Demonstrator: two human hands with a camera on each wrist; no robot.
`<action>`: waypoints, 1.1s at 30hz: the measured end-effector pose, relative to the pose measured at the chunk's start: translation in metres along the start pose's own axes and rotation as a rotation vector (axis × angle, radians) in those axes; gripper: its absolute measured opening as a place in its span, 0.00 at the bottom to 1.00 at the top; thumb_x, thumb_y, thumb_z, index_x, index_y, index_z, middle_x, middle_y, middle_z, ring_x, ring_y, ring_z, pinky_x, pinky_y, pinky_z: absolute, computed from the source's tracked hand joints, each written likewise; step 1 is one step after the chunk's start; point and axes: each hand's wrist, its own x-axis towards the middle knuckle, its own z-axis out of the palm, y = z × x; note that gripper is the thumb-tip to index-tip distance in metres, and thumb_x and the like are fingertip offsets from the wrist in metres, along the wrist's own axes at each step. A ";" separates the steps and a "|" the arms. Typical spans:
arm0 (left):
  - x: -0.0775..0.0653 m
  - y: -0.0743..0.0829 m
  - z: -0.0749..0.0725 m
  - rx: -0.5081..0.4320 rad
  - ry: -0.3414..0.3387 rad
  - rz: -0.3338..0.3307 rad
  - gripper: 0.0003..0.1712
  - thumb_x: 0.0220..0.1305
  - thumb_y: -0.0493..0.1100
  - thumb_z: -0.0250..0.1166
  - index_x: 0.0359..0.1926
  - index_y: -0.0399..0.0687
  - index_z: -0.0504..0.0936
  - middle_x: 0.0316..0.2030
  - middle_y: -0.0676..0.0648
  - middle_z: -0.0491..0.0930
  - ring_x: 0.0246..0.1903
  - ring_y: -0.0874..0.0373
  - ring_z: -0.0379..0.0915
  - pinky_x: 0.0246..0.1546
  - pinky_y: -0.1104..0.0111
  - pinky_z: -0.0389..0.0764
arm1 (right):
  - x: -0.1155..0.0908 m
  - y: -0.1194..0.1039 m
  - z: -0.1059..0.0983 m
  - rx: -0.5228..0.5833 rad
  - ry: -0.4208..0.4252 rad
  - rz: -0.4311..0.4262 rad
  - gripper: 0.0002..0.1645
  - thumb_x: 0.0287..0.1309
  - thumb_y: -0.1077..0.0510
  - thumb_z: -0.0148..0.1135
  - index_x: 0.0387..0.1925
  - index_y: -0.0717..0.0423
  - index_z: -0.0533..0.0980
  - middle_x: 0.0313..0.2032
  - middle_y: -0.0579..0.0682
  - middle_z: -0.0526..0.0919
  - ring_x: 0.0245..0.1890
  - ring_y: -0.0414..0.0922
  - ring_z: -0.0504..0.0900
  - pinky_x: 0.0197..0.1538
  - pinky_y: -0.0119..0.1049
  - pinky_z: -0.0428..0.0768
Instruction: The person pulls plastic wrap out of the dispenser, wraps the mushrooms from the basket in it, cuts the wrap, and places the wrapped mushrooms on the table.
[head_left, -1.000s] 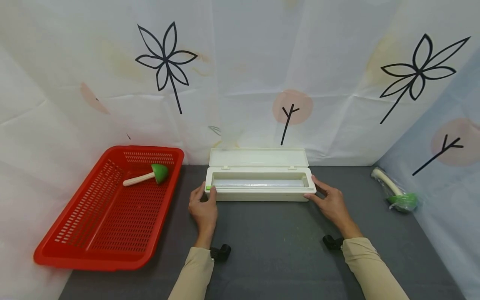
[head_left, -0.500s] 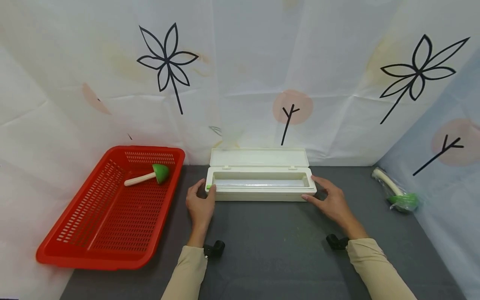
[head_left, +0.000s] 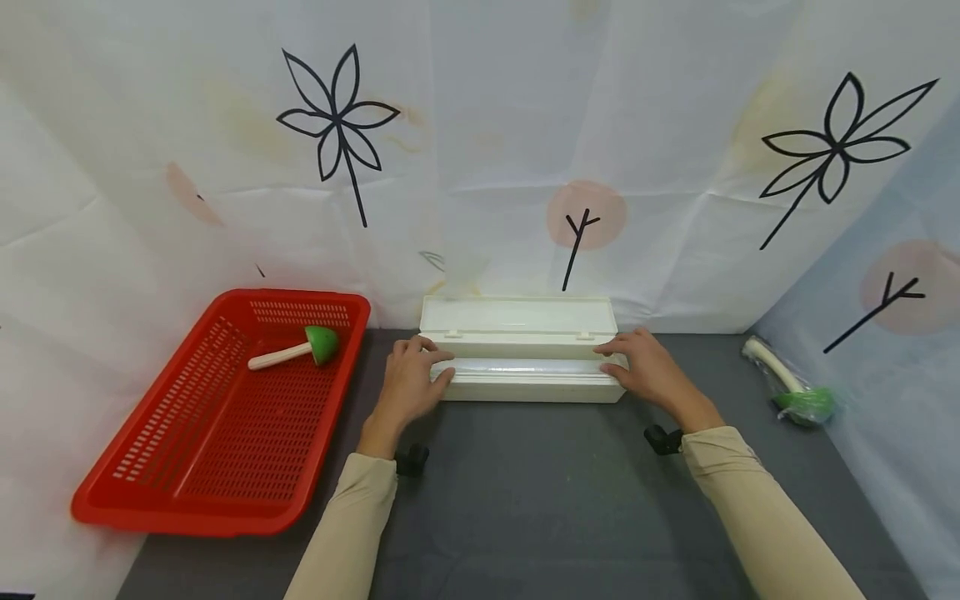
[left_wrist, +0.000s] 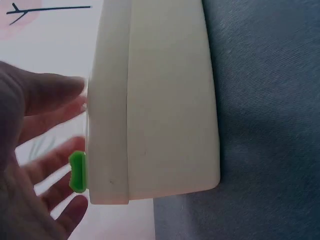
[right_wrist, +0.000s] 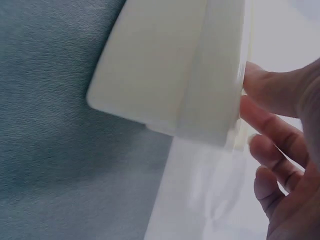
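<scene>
Having shifted inward from the ends of the white box (head_left: 532, 392), the left hand (head_left: 408, 375) and right hand (head_left: 651, 367) are now reaching over its top, fingers loosely bent, thumbs parted from forefingers, visibly gripping nothing; whether they are touching the shiny film (head_left: 525, 367) is unclear. With its lid (head_left: 517, 315) raised, the box is sitting midway along the worktop's (head_left: 517, 500) far edge. Its shell is looking stiff and probably light; the film is presumably being thin, slippery and clingy, its two outer ends seeming best for pinching.
</scene>
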 end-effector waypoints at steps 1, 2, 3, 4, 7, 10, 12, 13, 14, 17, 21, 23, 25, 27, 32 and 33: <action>0.002 -0.002 -0.001 0.003 -0.034 0.002 0.14 0.65 0.43 0.70 0.51 0.47 0.90 0.50 0.41 0.78 0.56 0.37 0.65 0.54 0.43 0.66 | 0.003 -0.001 0.000 -0.006 -0.026 0.000 0.17 0.61 0.64 0.70 0.53 0.62 0.84 0.47 0.60 0.83 0.48 0.58 0.73 0.48 0.57 0.74; 0.005 -0.004 -0.001 -0.001 -0.063 0.002 0.13 0.66 0.43 0.70 0.50 0.48 0.90 0.50 0.41 0.78 0.56 0.38 0.65 0.55 0.42 0.65 | 0.007 -0.001 0.000 -0.014 -0.049 -0.003 0.17 0.62 0.63 0.70 0.52 0.62 0.84 0.47 0.60 0.84 0.46 0.57 0.73 0.47 0.56 0.74; 0.007 -0.005 -0.001 -0.005 -0.087 0.003 0.12 0.66 0.43 0.70 0.49 0.48 0.90 0.50 0.42 0.79 0.57 0.38 0.65 0.55 0.42 0.63 | 0.010 -0.002 0.000 -0.021 -0.069 -0.007 0.17 0.61 0.63 0.70 0.52 0.62 0.84 0.47 0.60 0.84 0.44 0.56 0.73 0.46 0.54 0.74; 0.009 -0.005 -0.002 -0.008 -0.108 0.002 0.11 0.67 0.43 0.69 0.48 0.49 0.91 0.50 0.43 0.80 0.57 0.39 0.64 0.55 0.42 0.62 | 0.013 -0.003 0.000 -0.024 -0.084 -0.011 0.17 0.60 0.63 0.71 0.52 0.62 0.84 0.46 0.59 0.84 0.43 0.55 0.73 0.45 0.52 0.74; 0.015 -0.006 -0.003 -0.026 -0.163 -0.010 0.09 0.68 0.44 0.69 0.45 0.50 0.92 0.49 0.47 0.82 0.57 0.42 0.64 0.54 0.42 0.57 | 0.019 -0.005 0.000 -0.046 -0.106 -0.030 0.16 0.58 0.63 0.73 0.48 0.61 0.86 0.42 0.57 0.85 0.38 0.51 0.72 0.42 0.48 0.73; 0.019 -0.005 -0.005 -0.050 -0.202 -0.035 0.08 0.68 0.44 0.69 0.42 0.50 0.92 0.44 0.49 0.86 0.55 0.45 0.66 0.54 0.42 0.55 | 0.023 -0.007 0.002 -0.079 -0.111 -0.052 0.11 0.56 0.64 0.74 0.42 0.60 0.88 0.37 0.54 0.83 0.34 0.49 0.70 0.39 0.45 0.70; 0.020 -0.005 -0.004 -0.064 -0.207 -0.054 0.07 0.67 0.43 0.69 0.40 0.49 0.92 0.40 0.49 0.86 0.53 0.46 0.68 0.55 0.43 0.53 | 0.024 -0.008 0.003 -0.082 -0.110 -0.059 0.07 0.57 0.64 0.74 0.38 0.59 0.89 0.34 0.52 0.81 0.32 0.48 0.68 0.38 0.44 0.69; 0.021 -0.005 -0.004 -0.071 -0.205 -0.062 0.07 0.68 0.43 0.69 0.40 0.49 0.92 0.38 0.49 0.86 0.52 0.47 0.69 0.55 0.43 0.53 | 0.025 -0.009 0.004 -0.083 -0.110 -0.056 0.05 0.57 0.64 0.73 0.36 0.59 0.89 0.33 0.52 0.80 0.32 0.48 0.67 0.38 0.44 0.68; 0.021 -0.005 -0.004 -0.076 -0.200 -0.069 0.07 0.68 0.43 0.69 0.39 0.48 0.92 0.37 0.49 0.86 0.51 0.47 0.70 0.55 0.44 0.54 | 0.025 -0.009 0.005 -0.078 -0.110 -0.049 0.03 0.58 0.64 0.72 0.35 0.59 0.89 0.33 0.51 0.79 0.32 0.48 0.67 0.38 0.44 0.68; 0.021 -0.007 -0.003 -0.080 -0.168 -0.061 0.08 0.69 0.43 0.68 0.40 0.46 0.91 0.37 0.48 0.86 0.48 0.47 0.74 0.53 0.45 0.58 | 0.024 -0.008 0.008 -0.064 -0.095 -0.022 0.03 0.62 0.65 0.69 0.34 0.61 0.87 0.33 0.52 0.79 0.34 0.51 0.69 0.40 0.47 0.71; 0.021 -0.007 -0.003 -0.070 -0.104 -0.030 0.08 0.69 0.42 0.68 0.41 0.45 0.91 0.38 0.47 0.87 0.44 0.48 0.78 0.51 0.48 0.69 | 0.018 -0.004 0.008 -0.017 -0.051 0.031 0.03 0.66 0.66 0.64 0.36 0.63 0.82 0.35 0.55 0.81 0.39 0.55 0.73 0.43 0.52 0.74; 0.021 -0.007 -0.003 -0.055 -0.062 -0.023 0.08 0.68 0.42 0.68 0.42 0.44 0.91 0.37 0.46 0.86 0.41 0.48 0.79 0.48 0.51 0.74 | 0.015 -0.003 0.008 0.020 -0.030 0.043 0.04 0.68 0.66 0.62 0.37 0.63 0.81 0.35 0.56 0.81 0.39 0.55 0.75 0.42 0.52 0.74; 0.021 -0.006 -0.004 -0.043 -0.022 -0.022 0.08 0.68 0.43 0.69 0.42 0.44 0.91 0.36 0.46 0.86 0.38 0.49 0.79 0.44 0.52 0.77 | 0.011 -0.002 0.008 0.048 -0.007 0.049 0.04 0.68 0.65 0.62 0.38 0.63 0.81 0.35 0.56 0.81 0.38 0.54 0.76 0.41 0.52 0.75; 0.022 -0.005 -0.005 -0.037 0.011 -0.025 0.09 0.68 0.43 0.69 0.43 0.44 0.90 0.36 0.46 0.86 0.38 0.49 0.80 0.42 0.53 0.79 | 0.008 -0.002 0.007 0.056 0.020 0.038 0.04 0.68 0.65 0.62 0.39 0.63 0.80 0.36 0.56 0.81 0.37 0.53 0.77 0.40 0.51 0.76; 0.024 0.001 -0.010 -0.083 0.067 -0.022 0.10 0.68 0.43 0.69 0.45 0.43 0.90 0.39 0.45 0.88 0.42 0.47 0.83 0.44 0.50 0.81 | 0.003 -0.003 0.002 0.047 0.130 -0.003 0.03 0.68 0.65 0.63 0.40 0.63 0.80 0.33 0.55 0.81 0.30 0.49 0.77 0.35 0.48 0.76; 0.025 0.002 -0.011 -0.096 0.079 -0.015 0.10 0.68 0.42 0.69 0.45 0.43 0.90 0.40 0.44 0.88 0.42 0.46 0.83 0.45 0.50 0.81 | 0.003 -0.004 0.001 0.051 0.150 -0.012 0.03 0.67 0.65 0.64 0.40 0.63 0.80 0.32 0.55 0.81 0.28 0.48 0.77 0.33 0.47 0.75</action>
